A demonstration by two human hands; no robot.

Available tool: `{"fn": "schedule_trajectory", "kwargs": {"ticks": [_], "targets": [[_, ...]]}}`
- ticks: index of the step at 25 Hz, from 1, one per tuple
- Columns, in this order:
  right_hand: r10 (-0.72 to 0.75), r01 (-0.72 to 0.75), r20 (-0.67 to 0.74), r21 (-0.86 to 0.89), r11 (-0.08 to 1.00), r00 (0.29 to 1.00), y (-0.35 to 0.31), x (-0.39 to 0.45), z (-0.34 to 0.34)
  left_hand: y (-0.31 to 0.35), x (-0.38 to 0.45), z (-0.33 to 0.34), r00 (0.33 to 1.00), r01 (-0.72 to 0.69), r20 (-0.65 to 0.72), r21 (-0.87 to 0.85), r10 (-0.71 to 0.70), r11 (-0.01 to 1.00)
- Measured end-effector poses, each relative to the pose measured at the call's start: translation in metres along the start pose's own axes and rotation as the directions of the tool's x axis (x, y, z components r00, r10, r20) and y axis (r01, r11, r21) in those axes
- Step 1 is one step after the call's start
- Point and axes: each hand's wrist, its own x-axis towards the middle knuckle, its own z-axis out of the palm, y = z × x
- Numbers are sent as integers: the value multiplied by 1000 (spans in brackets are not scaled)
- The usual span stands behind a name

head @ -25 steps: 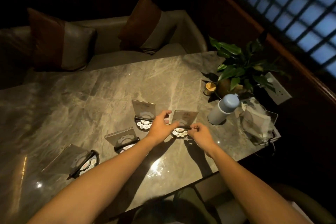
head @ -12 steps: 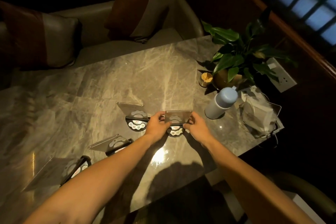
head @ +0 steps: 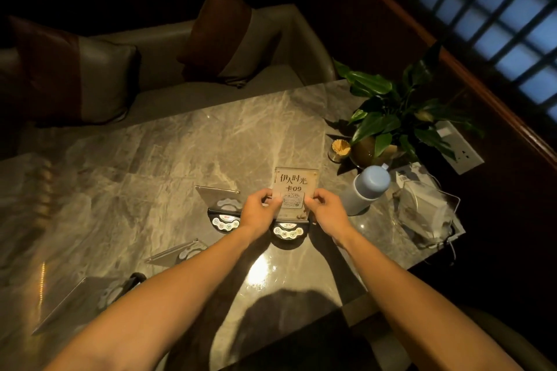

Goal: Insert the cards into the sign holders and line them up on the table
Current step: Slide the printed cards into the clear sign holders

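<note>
Head view is showing both hands gripping one sign holder (head: 296, 190) near the right end of the bench (head: 168, 159). The left hand (head: 259, 211) is pinching its left edge, fingers clamped on the acrylic; the right hand (head: 326, 210) is pinching the right edge likewise. A printed card (head: 293, 187) is sitting inside the panel, above a round black base (head: 288, 231). Three more sign holders (head: 217, 196) are trailing toward the bench's near left corner. A blue bottle (head: 368, 190) is lying tilted just beside the right hand, near a potted plant (head: 388, 117).
</note>
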Motion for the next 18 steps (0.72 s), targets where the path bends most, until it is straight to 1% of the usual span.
{"fn": "schedule_trajectory", "kwargs": {"ticks": [7,11,14,16,18], "targets": [[-89,92,-43,71,993,995,-66,6,-12,54,6,-28,994,-85,-78,-135,75,987],[-157,159,-51,38,987,986,-111,14,-26,85,18,-46,990,-128,-89,-193,112,973],[-207,207,-15,-12,978,978,-152,31,-42,118,38,-59,979,-142,-170,-197,109,970],[-248,249,23,-65,966,969,-179,48,-56,144,53,-63,968,-146,-225,-161,108,976],[-265,270,53,-109,957,963,-207,72,-75,171,73,-63,962,-156,-249,-157,114,975]]}}
